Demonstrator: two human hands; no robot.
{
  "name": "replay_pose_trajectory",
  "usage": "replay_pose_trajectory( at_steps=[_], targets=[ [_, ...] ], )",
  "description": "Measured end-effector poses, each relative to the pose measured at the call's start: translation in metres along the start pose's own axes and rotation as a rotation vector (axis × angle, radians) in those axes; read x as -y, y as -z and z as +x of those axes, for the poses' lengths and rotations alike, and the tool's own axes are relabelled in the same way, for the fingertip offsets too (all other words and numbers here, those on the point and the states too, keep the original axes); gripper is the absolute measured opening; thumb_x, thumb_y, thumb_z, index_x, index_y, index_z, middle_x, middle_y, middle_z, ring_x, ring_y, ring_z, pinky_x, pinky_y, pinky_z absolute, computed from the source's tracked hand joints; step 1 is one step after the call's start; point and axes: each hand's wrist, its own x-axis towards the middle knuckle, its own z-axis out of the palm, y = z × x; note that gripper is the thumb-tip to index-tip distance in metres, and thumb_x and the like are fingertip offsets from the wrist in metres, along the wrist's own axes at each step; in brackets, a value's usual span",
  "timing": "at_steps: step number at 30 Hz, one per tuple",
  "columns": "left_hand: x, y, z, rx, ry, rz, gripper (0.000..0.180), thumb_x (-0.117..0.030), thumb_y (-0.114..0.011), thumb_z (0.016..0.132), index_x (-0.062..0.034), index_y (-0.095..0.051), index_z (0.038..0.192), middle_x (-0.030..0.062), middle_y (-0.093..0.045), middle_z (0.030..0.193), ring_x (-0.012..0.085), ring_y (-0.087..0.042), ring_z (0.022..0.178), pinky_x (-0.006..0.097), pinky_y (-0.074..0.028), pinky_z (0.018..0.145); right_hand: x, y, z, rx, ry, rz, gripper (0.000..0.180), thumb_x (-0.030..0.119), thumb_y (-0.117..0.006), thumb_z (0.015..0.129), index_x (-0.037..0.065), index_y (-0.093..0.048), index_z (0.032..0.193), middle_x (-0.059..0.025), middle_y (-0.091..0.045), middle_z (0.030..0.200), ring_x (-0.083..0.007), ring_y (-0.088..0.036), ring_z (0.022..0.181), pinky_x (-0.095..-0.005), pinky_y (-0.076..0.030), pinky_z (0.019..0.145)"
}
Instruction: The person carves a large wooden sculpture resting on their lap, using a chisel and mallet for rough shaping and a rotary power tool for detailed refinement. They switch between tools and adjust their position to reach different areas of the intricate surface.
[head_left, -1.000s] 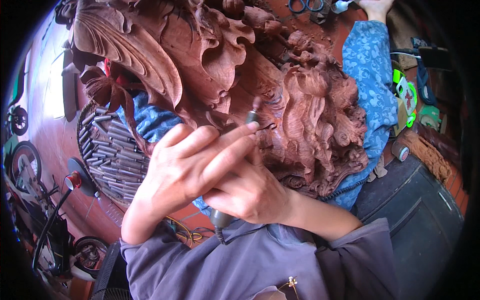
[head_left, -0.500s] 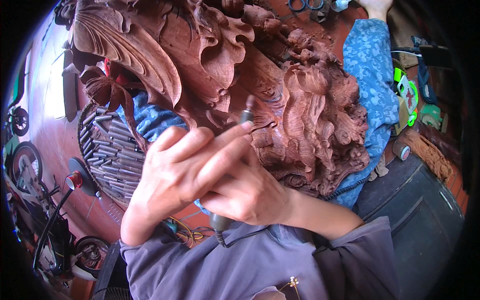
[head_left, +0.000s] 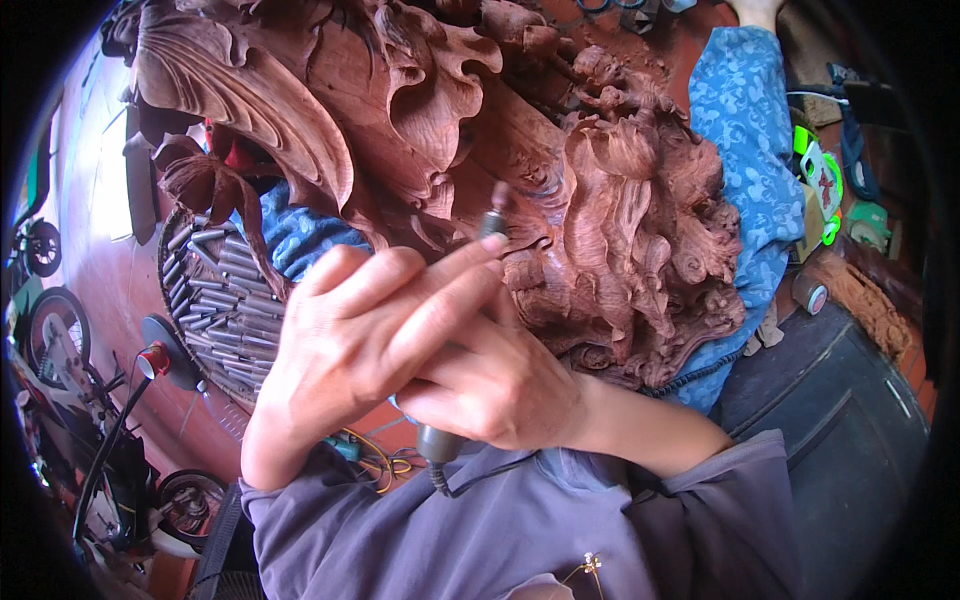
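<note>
Both my hands are closed round one slim rotary carving tool, crossing over each other in front of my chest. My right hand (head_left: 505, 390) wraps the body of the rotary tool (head_left: 438, 443), whose dark rear end and coiled cord stick out below. Lying over it, my left hand (head_left: 350, 335) has its fingers stretched across to the tool's front, near the collet. The tool's bit points up and away, blurred, just over a large reddish-brown wood carving (head_left: 610, 230) with flowing folds and petal shapes. Whether the bit touches the wood, I cannot tell.
Left of the carving stands a round basket (head_left: 166, 290) packed with metal tool bits. Blue patterned cloth (head_left: 745, 150) covers a leg along the right. A dark cabinet panel (head_left: 830, 440) lies at lower right, and a motorbike (head_left: 80, 370) stands far left.
The carving and surroundings sit slightly differently in the view, mostly a little further left or up. My hands keep nearly the same grip and place on the rotary tool.
</note>
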Motion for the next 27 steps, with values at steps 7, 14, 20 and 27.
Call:
replay_pose_trajectory(
  at_steps=[7,14,20,27],
  targets=[
    [0.000,0.002,0.008,-0.033,0.049,-0.026,0.044,-0.016,-0.061,0.065,-0.0052,-0.063,0.108,0.0031,-0.068,0.110,0.0150,-0.058,0.080,0.027,-0.044,0.068,-0.005,-0.005,0.004,-0.105,-0.008,0.049,0.015,0.021,-0.059,0.074,0.012,-0.068,0.083,-0.0047,-0.062,0.093,-0.0247,-0.054,0.098,-0.0554,-0.031,0.098],
    [0.001,-0.002,0.004,-0.064,-0.010,0.055,0.050,-0.022,-0.059,0.065,-0.0070,-0.060,0.112,0.0000,-0.064,0.116,0.0092,-0.054,0.077,0.024,-0.039,0.063,-0.003,-0.006,0.000,-0.075,-0.009,0.057,0.014,0.022,-0.059,0.075,0.012,-0.067,0.080,-0.0021,-0.062,0.089,-0.0245,-0.054,0.098,-0.0524,-0.033,0.097],
    [-0.004,0.002,0.005,-0.037,0.060,-0.006,0.042,-0.017,-0.063,0.065,-0.0054,-0.064,0.106,0.0033,-0.068,0.111,0.0148,-0.057,0.077,0.026,-0.043,0.068,-0.003,-0.010,0.001,-0.114,0.000,0.108,0.015,0.023,-0.059,0.075,0.013,-0.067,0.080,-0.0028,-0.062,0.089,-0.0249,-0.054,0.100,-0.0559,-0.032,0.098],
    [0.002,0.000,-0.002,-0.070,-0.003,0.057,0.054,-0.020,-0.058,0.064,-0.0063,-0.059,0.116,0.0005,-0.064,0.116,0.0102,-0.054,0.078,0.023,-0.039,0.063,-0.004,-0.009,0.002,-0.078,0.033,0.099,0.013,0.023,-0.060,0.074,0.013,-0.067,0.080,-0.0018,-0.061,0.087,-0.0238,-0.054,0.100,-0.0564,-0.032,0.098]
  ],
)
